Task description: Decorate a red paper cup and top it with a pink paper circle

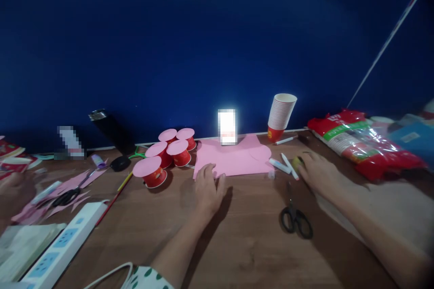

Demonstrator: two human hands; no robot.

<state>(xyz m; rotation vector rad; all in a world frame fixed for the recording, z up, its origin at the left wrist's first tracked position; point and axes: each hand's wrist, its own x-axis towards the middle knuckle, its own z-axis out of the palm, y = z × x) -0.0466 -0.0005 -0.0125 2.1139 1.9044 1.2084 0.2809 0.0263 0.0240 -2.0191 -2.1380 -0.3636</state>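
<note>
Across the table (251,244), head view: two bare hands, palms down, well apart from each other;
Left hand (209,189): fingers loosely spread, fingertips at the near edge of the pink paper; nothing seen clasped in it;
Right hand (315,169): reaches out with its fingers at a small yellowish roll (298,163); blurred, so I cannot tell whether they grip it;
Pink paper (233,158): lies flat just beyond the left hand and stretches toward the right; a rounded end faces the right hand;
Markers (280,165): two lie side by side between paper and right hand;
Scissors (295,221): black handles, nearer the body than the right hand;
Cup stack (281,117): tilted, beyond the right hand and to its left;
Red bag (366,140): beyond the right forearm, to its right;
Red cups (155,178): five, grouped left of the left hand, each topped by a pink disc;
Power strip (64,241): well left of the left forearm;
Another person's hand (15,194): blurred, far left, near pink scraps (77,180)
</note>
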